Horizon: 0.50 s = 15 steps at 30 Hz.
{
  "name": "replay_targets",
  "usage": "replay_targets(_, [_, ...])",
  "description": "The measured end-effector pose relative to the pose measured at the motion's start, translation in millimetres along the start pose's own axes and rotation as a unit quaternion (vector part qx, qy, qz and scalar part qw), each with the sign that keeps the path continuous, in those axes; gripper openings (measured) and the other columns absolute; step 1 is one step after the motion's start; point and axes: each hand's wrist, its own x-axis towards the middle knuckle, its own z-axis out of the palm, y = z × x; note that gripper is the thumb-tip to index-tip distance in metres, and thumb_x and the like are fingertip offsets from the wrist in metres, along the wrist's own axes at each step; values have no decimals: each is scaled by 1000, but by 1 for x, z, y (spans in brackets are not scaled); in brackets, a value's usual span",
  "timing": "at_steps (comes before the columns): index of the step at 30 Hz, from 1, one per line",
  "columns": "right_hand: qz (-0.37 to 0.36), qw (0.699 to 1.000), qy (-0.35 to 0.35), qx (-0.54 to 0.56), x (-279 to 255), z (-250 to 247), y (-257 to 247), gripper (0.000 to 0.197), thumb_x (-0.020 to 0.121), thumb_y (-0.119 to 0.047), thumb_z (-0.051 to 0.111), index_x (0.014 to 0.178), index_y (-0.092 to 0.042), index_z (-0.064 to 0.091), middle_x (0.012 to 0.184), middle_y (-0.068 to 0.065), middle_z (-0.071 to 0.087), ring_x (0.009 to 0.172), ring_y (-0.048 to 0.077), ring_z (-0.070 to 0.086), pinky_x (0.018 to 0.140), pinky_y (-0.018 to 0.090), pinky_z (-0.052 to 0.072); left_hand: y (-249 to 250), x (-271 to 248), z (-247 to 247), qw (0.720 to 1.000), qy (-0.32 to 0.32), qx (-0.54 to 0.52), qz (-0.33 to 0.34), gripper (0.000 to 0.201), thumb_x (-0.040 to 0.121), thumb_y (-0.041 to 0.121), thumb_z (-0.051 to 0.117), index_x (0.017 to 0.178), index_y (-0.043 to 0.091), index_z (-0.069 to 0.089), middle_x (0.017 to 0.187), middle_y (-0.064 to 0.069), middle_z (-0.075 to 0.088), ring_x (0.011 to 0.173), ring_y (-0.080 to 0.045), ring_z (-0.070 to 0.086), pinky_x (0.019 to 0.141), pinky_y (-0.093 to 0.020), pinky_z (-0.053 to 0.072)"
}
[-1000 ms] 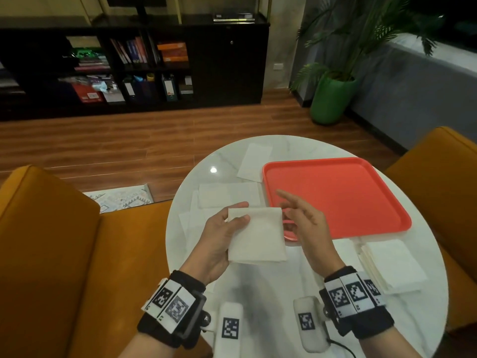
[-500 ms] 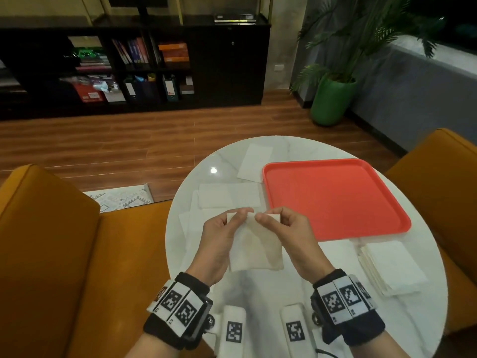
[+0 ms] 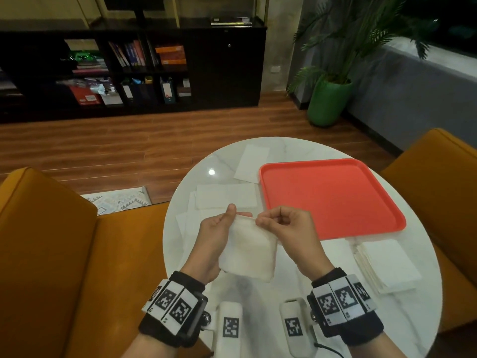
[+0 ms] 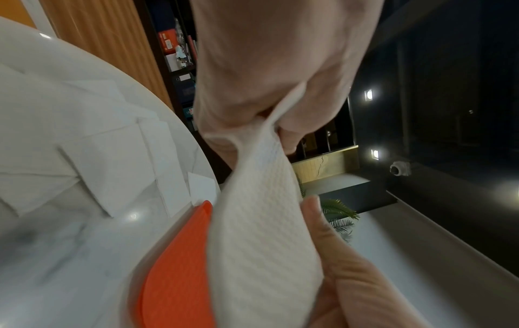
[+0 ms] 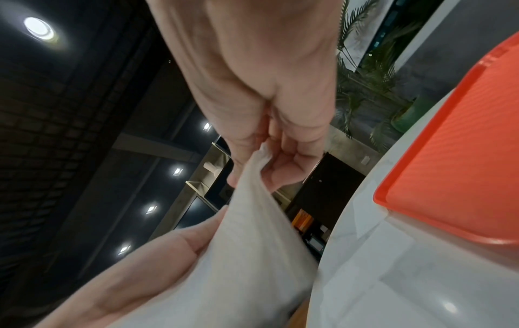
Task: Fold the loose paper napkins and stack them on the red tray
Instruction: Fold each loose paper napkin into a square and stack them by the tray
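Napkin [image 3: 249, 250] held above the table [image 3: 304, 301] at lower centre of the head view, between both hands; a white, nearly square sheet, top edge level and running left to right, lower corner pointing down toward the bottom of the frame, slightly longer top to bottom. Left hand [image 3: 215, 240] cupped along the napkin's left side, thumb up at the top edge and curled round the paper. Right hand [image 3: 286, 228] pinching the top right corner between thumb and forefinger, remaining fingers curled in. In the left wrist view, napkin [image 4: 261, 233] running as a twisted band from lower centre up to the pinch; in the right wrist view, napkin [image 5: 247, 244] rising from lower centre into the same pinch.

Red tray [image 3: 333, 197] right of centre, lying flat on the table, nothing on it, just beyond the right hand. Loose napkins [image 3: 225, 196] spread flat left of the tray, one more [image 3: 253, 164] at the tray's upper left corner. Stack of napkins [image 3: 387, 264] at lower right, near the tray's lower edge. Orange armchairs [image 3: 51, 254] at left and right edges.
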Motion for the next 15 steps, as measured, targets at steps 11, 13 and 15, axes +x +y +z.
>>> replay_targets(11, [138,986,-41,82,-16,-39,19,33,86,-32,66,114,-14,64,103,6,73,95,22,69,81,41,56,-18,4,23,999,8,21,49,24,93,30,63,93,10,76,91,-11,76,80,-19,68,73,-35,52])
replay_targets(13, [168,977,-84,105,-27,-45,31,30,87,-19,66,117,-11,62,108,10,72,102,28,68,89,48,53,-23,3,30,998,17,28,58,24,95,29,61,92,11,76,87,-6,75,77,-16,68,69,-31,52])
replay_targets(15, [171,978,-69,93,-33,-54,41,26,89,-9,62,115,-10,64,107,9,72,101,27,68,88,47,54,-28,2,34,997,6,51,52,23,96,27,59,94,12,75,88,-3,76,77,-18,70,69,-30,56])
